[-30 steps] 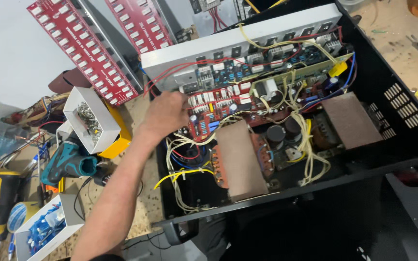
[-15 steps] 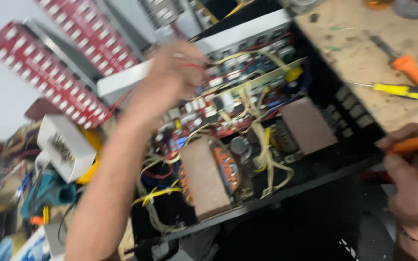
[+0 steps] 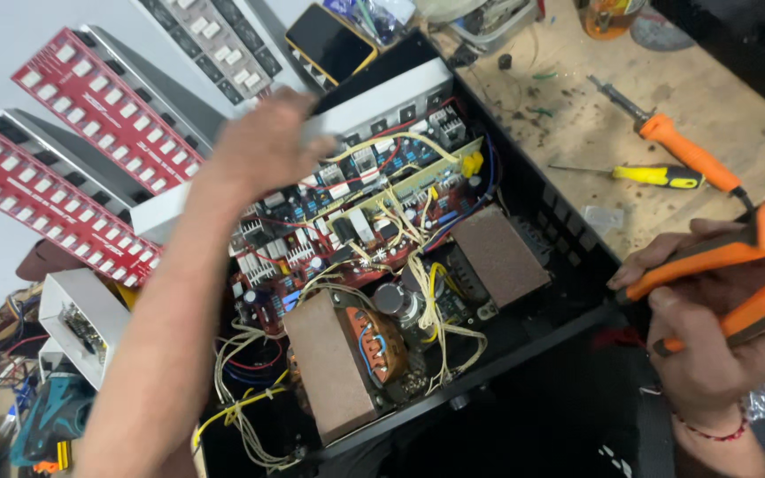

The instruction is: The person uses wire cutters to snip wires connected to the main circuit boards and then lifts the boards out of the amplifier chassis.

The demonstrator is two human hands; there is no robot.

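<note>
Wooden and scuffed, the counter [image 3: 568,133] carries an open black amplifier chassis [image 3: 524,341] with its lid off, so the inside lies bare: two brown-topped transformers [image 3: 328,365], a red circuit board [image 3: 312,239] crowded with small parts, and loose bundles of yellowish wires [image 3: 427,292]. The left hand [image 3: 267,146] reaches over the far rear edge of the chassis, fingers loosely curled and blurred; whether it grips the pale rear panel [image 3: 382,97] or only rests near it I cannot tell. The right hand [image 3: 710,345] is closed around an orange-handled tool [image 3: 737,257] just off the chassis's near right corner, apart from the electronics. By the look of things the work is mid-way: the case stands open, the wiring sits untidy, and nothing shows it being closed up. An orange soldering iron [image 3: 683,155] and a yellow screwdriver [image 3: 657,174] lie on the bare wood to the right of the chassis. Open room is there on the wood; to the left, red panels [image 3: 90,106] and a white box [image 3: 77,323] crowd in close, and the chassis walls hem the board on all sides.
</note>
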